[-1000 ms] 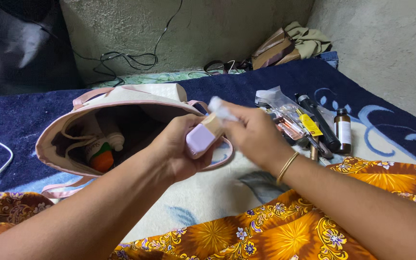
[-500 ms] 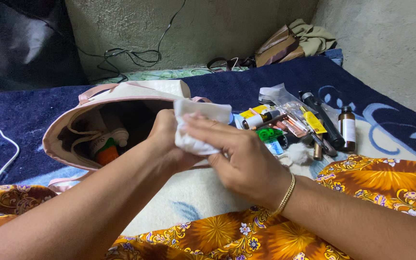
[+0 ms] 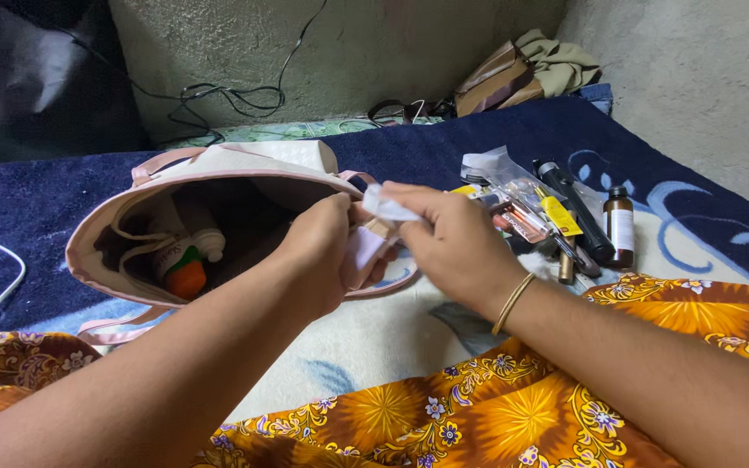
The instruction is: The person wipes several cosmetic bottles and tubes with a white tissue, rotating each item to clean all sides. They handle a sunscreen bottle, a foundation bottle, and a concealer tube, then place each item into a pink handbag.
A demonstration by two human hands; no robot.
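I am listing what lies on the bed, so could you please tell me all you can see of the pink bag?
The pink bag is a soft pouch of cream fabric with pink trim and straps, lying on its side on the blue blanket, mouth open toward the camera. Inside show a white bottle with an orange cap and cords. The left hand rests at its rim.

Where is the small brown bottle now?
In the head view, the brown bottle stands on the blanket at the right, at the outer edge of the pile of tubes, beyond the right hand.
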